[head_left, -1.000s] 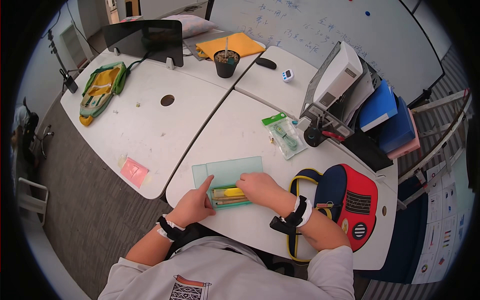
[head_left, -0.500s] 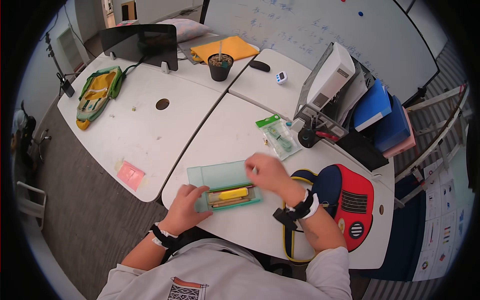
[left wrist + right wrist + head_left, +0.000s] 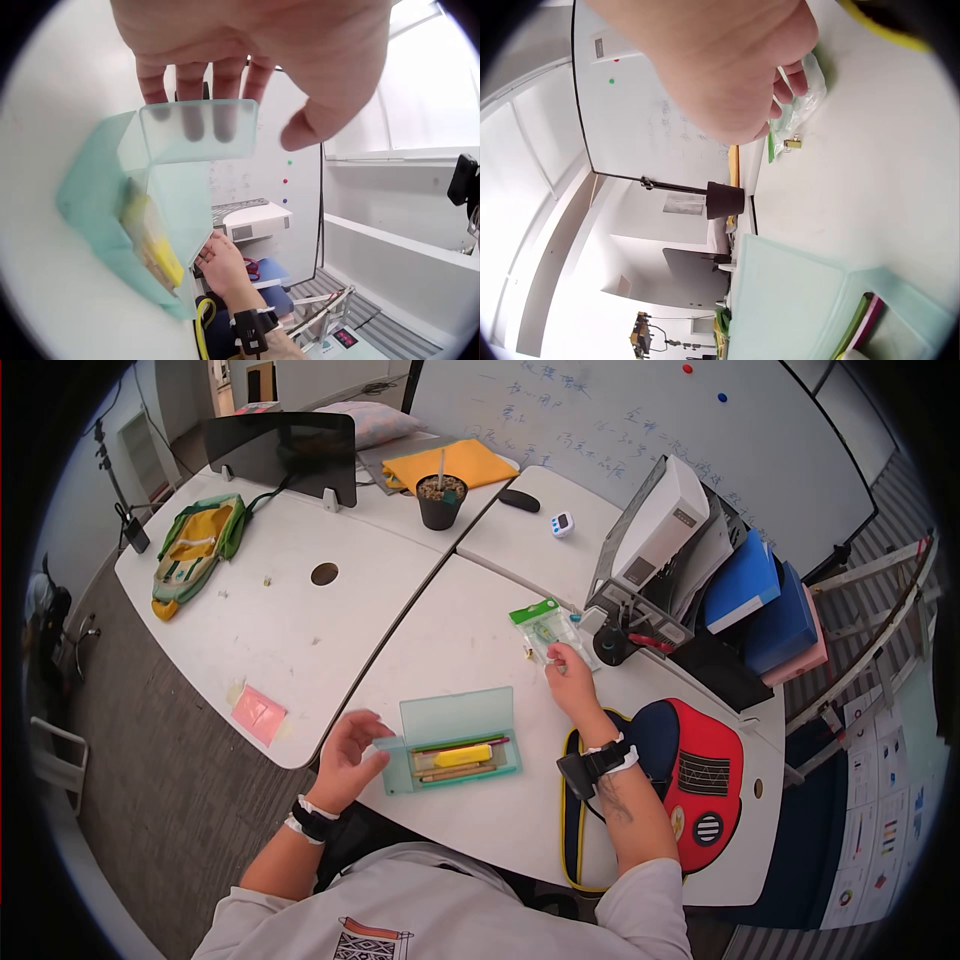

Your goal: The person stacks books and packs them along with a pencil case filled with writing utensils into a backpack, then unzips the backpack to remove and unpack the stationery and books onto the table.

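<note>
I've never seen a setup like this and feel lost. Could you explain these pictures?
There's no machine working here: you see a person's bare left hand and right hand. The wide pictures come from a head camera looking down; the others come from wrist cameras, one per arm. On the white table lie an open green pencil case holding a yellow item and pencils, a clear packet, and a red-and-navy backpack. The left hand's fingers are behind the case's translucent flap. The right hand is at the packet; whether it grips it, I can't tell.

Right hand (image 3: 735, 71) at plastic packet (image 3: 808, 103)
</note>
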Demonstrator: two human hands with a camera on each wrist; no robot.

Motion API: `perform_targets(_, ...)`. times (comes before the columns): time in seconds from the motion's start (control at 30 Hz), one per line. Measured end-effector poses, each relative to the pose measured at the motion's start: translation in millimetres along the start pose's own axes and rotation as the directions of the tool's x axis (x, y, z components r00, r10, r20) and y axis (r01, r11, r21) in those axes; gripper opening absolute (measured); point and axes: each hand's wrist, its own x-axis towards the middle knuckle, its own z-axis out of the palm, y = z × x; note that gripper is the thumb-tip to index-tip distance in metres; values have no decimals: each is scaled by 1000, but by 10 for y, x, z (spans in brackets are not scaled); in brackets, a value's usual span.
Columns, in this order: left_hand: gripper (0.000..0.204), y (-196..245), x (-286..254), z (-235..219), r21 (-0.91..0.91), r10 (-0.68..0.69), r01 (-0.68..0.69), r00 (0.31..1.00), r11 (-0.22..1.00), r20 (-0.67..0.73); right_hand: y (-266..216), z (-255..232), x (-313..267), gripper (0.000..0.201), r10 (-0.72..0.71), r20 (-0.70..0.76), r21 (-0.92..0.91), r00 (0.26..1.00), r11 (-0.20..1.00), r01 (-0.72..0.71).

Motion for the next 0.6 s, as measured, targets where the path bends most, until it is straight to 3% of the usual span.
perform_targets(0.07,47,22,-17,-12,200,100,-154,961,968,257,-75,25,38,37,-67,9,-78,998,995,67)
perform_targets(0.1,41,38,-67,9,314,89,-174,960,933,266,-114,41,61,38,-132,26,-155,991,979,135)
perform_targets(0.13,41,24,-73,55,314,88,-173,960,934,265,-129,56,85,38,-132,28,-154,991,979,135)
perform_targets(0.2,47,-27,-96,102,504,143,-210,975,838,169,-163,85,161,40,-305,-1,-337,952,897,287)
perform_targets(0.23,47,-96,-94,91,506,145,-211,975,836,167,-137,89,238,40,-307,-1,-335,952,897,289)
perform_targets(0.3,49,-299,-60,48,279,96,-88,995,956,-12,7,85,443,43,-286,-81,-409,955,883,229)
perform_targets(0.33,49,-365,-41,17,281,99,-91,995,955,-13,72,86,530,43,-288,-82,-407,954,884,232)
perform_targets(0.4,49,-434,2,-41,98,44,-34,994,995,-98,202,87,703,46,-201,-162,-526,966,846,87)
perform_targets(0.43,49,-425,9,-44,101,48,-38,994,994,-98,216,86,771,48,-98,-150,-538,984,843,2)
perform_targets(0.6,43,-406,12,-50,181,0,21,994,983,-113,342,117,991,43,14,-97,-613,995,787,-71)
